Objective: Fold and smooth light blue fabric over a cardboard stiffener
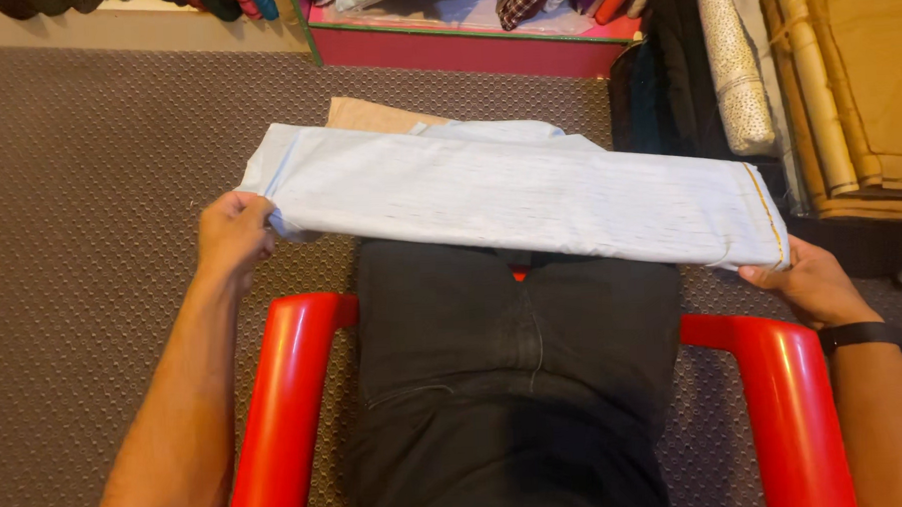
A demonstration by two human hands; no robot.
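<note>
Sitting in a red plastic chair, the person held a folded length of pale blue cloth stretched flat across the lap, above legs in dark trousers. The cloth lay as a long band running from left to right, slightly lower at its right end, where a thin yellow line of stitching ran along the edge. The left hand gripped the left end of the cloth, its fingers curled closed over the corner, where the fabric bunched a little. The right hand held the right end from below, with the fingers tucked under the cloth and pinched on its lower corner; a black band sat on that wrist. Both forearms reached forward over the chair's red arms.

Behind the blue cloth, a piece of tan fabric lay on the floor, its corner poking out past the far edge of the cloth. The floor was covered in a brown, dotted carpet. Along the right side stood upright rolls of fabric in mustard and tan, with one cream, speckled roll among them and darker cloth just beside it. At the far edge was a low pink shelf with a green rim, stacked with more folded cloth in mixed colours.
</note>
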